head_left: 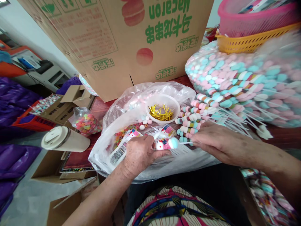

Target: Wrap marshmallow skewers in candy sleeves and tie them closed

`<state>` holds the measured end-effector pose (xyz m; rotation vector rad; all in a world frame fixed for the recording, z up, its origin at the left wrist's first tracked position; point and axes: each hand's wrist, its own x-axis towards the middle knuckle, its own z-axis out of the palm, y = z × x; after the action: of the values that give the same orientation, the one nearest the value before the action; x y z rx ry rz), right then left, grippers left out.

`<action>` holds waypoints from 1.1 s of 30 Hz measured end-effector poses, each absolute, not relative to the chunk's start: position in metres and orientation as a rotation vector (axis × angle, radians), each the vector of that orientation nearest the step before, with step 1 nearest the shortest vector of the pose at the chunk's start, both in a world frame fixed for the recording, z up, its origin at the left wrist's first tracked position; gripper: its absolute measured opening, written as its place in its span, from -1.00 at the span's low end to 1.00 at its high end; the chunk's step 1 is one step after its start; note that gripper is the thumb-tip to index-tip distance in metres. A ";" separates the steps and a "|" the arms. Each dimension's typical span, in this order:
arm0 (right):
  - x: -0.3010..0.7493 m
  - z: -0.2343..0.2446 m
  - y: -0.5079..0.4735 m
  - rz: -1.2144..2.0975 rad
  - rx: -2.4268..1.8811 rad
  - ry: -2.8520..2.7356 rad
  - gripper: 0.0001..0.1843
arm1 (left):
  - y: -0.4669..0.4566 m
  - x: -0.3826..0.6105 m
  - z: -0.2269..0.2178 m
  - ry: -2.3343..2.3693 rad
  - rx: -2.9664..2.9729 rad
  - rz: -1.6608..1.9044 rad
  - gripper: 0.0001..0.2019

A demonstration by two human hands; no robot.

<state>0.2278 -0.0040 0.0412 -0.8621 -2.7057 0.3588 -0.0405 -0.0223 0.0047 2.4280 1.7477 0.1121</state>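
My left hand (138, 153) is closed around a small clear printed bag (162, 143), with pastel candy beads showing at its mouth. My right hand (216, 141) pinches the thin white stick of a candy skewer (175, 143) whose blue and pink beads sit at the bag's opening. Both hands work over a crumpled clear plastic sheet (105, 147) that holds flat printed bags (122, 147). Just beyond them lies a pile of pastel candy skewers (195, 116).
A white bowl (172, 105) of gold twist ties sits behind the hands. A big cardboard box (113, 40) stands at the back. A large bag of candy skewers (246, 75) fills the right, with yellow (249, 42) and pink (249, 17) baskets above it. A lidded cup (63, 139) and a bag of ring candies (87, 122) lie at the left.
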 end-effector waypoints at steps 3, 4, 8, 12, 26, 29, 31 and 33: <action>0.229 0.040 -0.005 0.388 -0.895 -2.678 -0.72 | -0.027 -0.045 0.001 1.818 2.370 0.066 -0.29; 0.229 0.039 -0.005 0.388 -0.887 -2.676 -0.72 | -0.028 -0.046 0.001 1.787 2.346 0.056 -0.30; 0.226 0.037 -0.004 0.336 -0.778 -2.675 -0.71 | -0.027 -0.043 0.006 1.442 2.251 0.202 -0.41; 0.221 0.038 -0.003 0.246 -0.744 -2.698 -0.69 | -0.024 -0.038 0.010 1.248 1.930 0.215 -0.62; 0.221 0.062 0.009 -0.013 -0.597 -2.759 -0.70 | -0.013 -0.031 0.020 0.822 1.320 0.076 -0.67; 0.216 0.058 0.008 0.031 -0.561 -2.746 -0.71 | -0.012 -0.029 0.021 0.868 1.234 0.111 -0.68; 0.211 0.052 0.007 0.080 -0.554 -2.739 -0.71 | -0.011 -0.028 0.020 0.905 1.235 0.133 -0.67; 0.208 0.045 0.006 0.122 -0.561 -2.745 -0.71 | -0.010 -0.027 0.019 0.946 1.264 0.136 -0.66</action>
<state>0.2076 0.0056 0.0451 -0.5613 -2.7449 0.1216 -0.0266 -0.0101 0.0189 1.2645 0.9464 0.1356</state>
